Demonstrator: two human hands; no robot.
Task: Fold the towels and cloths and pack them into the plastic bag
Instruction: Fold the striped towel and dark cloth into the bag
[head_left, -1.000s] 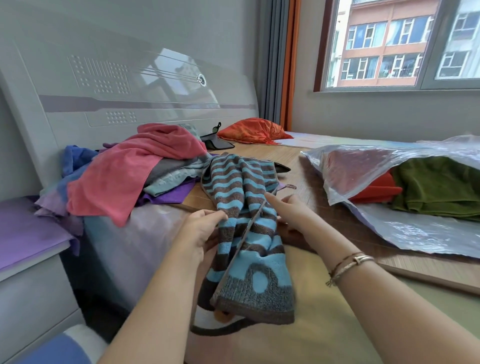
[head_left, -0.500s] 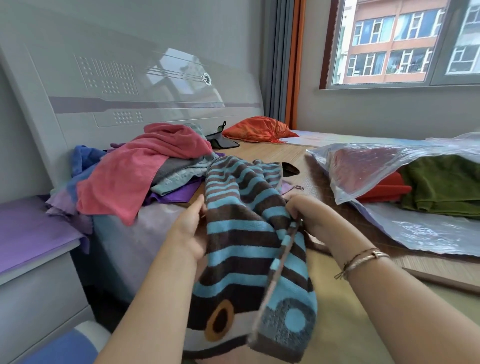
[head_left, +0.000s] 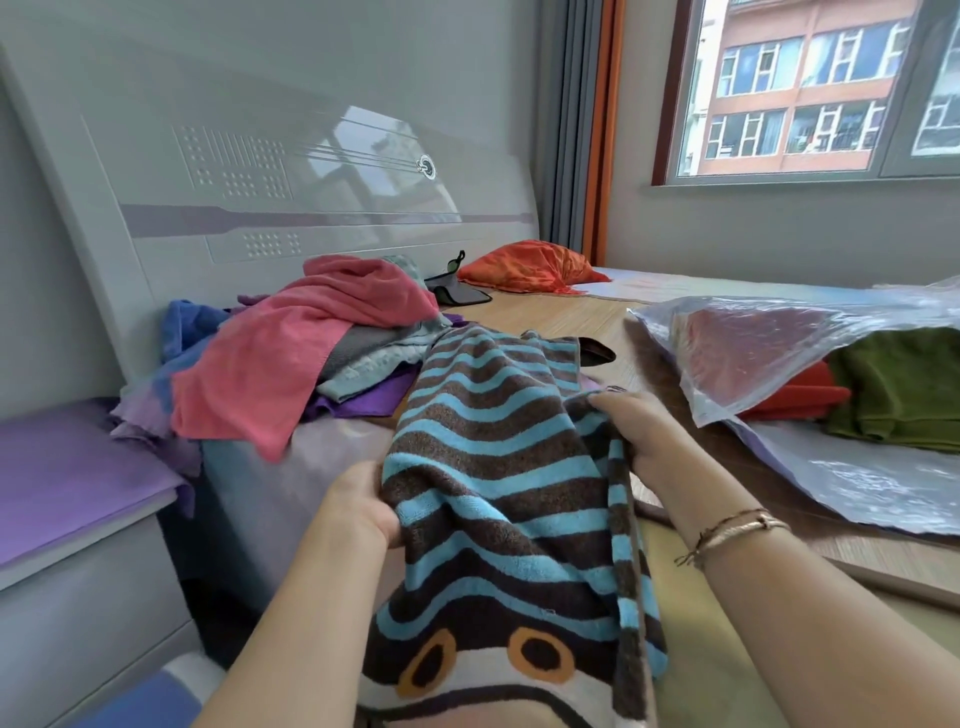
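You hold the striped towel (head_left: 498, 483) stretched between your two hands over the near edge of the bed (head_left: 545, 322), and it is your landmark here. Your left hand (head_left: 358, 512) grips its left edge, fingers curled under the cloth; your right hand (head_left: 636, 434) pinches the right edge, where the cloth is already doubled back on itself. The towel's lower end, with its orange rings, hangs toward you.

I judge the step in hand to be the first fold. To do it well, pull the two edges taut and level, bring the left edge over to meet the right so the stripes line up, then lay the towel flat on the bed before halving it again. Keep both grips near the corners, or the loose end will sag and skew.

Left of the towel lies the pile (head_left: 291, 364) of unfolded cloths, a pink one on top, touching the towel's far corner; that contact could drag a cloth along. Behind the towel sits an orange bundle (head_left: 524, 267) by the headboard. Right of the towel lies the plastic bag (head_left: 779, 353), its mouth open toward you, with a red and a green cloth already inside.
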